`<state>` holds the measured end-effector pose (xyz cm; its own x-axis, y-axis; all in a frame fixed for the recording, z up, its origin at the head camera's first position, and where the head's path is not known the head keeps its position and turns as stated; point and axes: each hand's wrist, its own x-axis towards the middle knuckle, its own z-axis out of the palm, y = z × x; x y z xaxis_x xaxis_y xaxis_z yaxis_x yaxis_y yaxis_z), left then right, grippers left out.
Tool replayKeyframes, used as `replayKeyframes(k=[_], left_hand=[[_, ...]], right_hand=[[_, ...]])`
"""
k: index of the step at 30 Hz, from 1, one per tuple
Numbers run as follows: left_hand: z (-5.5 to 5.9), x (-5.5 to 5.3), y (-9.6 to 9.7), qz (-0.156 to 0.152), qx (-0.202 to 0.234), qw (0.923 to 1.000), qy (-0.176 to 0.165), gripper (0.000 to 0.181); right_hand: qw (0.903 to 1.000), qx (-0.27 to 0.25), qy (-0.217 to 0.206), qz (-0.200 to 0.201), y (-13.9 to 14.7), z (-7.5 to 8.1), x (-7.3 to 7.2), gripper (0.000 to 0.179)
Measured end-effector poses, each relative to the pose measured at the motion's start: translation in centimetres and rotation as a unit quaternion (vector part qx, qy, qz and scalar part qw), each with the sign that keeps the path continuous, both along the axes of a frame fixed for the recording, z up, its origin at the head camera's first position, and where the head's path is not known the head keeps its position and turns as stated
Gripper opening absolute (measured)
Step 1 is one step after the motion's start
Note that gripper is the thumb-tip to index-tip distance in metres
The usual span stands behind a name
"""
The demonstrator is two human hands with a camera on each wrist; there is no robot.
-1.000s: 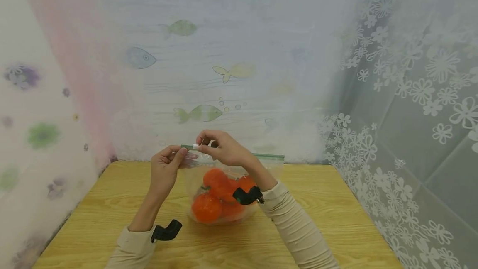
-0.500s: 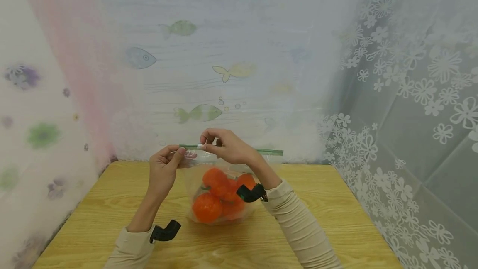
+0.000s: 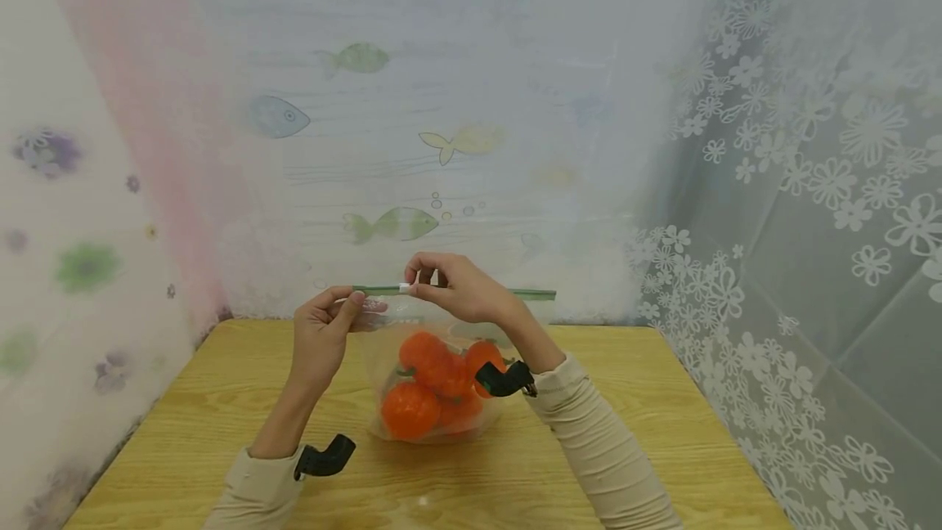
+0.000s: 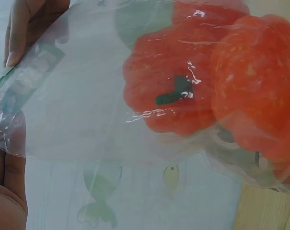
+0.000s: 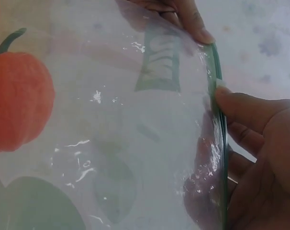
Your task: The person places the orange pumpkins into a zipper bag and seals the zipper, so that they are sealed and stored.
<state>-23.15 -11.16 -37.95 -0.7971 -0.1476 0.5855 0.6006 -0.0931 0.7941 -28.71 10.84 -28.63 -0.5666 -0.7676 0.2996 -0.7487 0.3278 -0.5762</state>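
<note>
A clear zip bag [image 3: 379, 346] stands upright on the table, holding several small orange-red pumpkins [image 3: 410, 410] with dark green stems. Along its top runs a green zip strip [image 3: 536, 295] carrying a white slider [image 3: 405, 288]. My left hand [image 3: 320, 342] pinches the bag's top left corner between thumb and fingers. Just to the right of it, my right hand [image 3: 467, 291] pinches the slider, thumb on the near side. In the right wrist view the thumb presses at the slider [image 5: 219, 83]. The pumpkins [image 4: 260, 81] show through the plastic in the left wrist view.
The bag stands on a yellow wood-grain table [image 3: 618, 432]. Behind it hangs a pale curtain [image 3: 559, 211] printed with fish; a flower-patterned sheet [image 3: 824, 186] covers the right side. A black camera mount [image 3: 326, 456] sits on each wrist.
My right hand has slid the white slider to the right along the green strip, away from the left hand. The left hand keeps its grip, and the strip's right end has risen slightly.
</note>
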Motion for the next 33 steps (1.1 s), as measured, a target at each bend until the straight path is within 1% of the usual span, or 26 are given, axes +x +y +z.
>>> replayKeyframes(k=[2,7,9,15,18,23,25,29,33], left_hand=[[0.0,0.1,0.0,0.005,0.001,1.0,-0.001,0.026],[0.1,0.4,0.3,0.011,0.007,0.9999,0.003,0.015],[0.0,0.5,0.4,0.013,0.01,0.9999,0.004,0.013],[0.0,1.1,0.5,0.023,0.016,0.9996,0.006,0.014],[-0.1,1.5,0.8,0.031,0.021,0.9993,0.005,0.019],[-0.1,1.7,1.1,0.032,0.025,0.9991,0.013,0.025],[0.0,1.7,1.2,0.031,0.025,0.9991,0.017,0.025],[-0.1,1.8,1.3,0.035,0.025,0.999,0.014,0.024],[-0.3,2.1,1.5,0.038,0.027,0.9988,0.014,0.02]], right_hand=[[1.0,0.006,0.006,-0.005,0.3,0.1,0.2,0.006],[0.9994,0.017,0.021,-0.022,1.2,0.1,0.5,0.005],[0.9993,0.017,0.024,-0.024,1.5,0.1,0.5,0.005],[0.9992,0.013,0.027,-0.027,2.4,-0.1,0.6,0.005],[0.9992,0.01,0.028,-0.026,2.8,-0.2,0.7,0.005],[0.999,0.005,0.032,-0.032,3.4,-0.1,1.1,0.005],[0.9988,0.004,0.032,-0.036,3.7,-0.1,1.3,0.005],[0.9986,0.003,0.034,-0.042,4.1,-0.3,1.5,0.006],[0.9985,-0.003,0.039,-0.04,4.4,-0.5,1.7,0.006]])
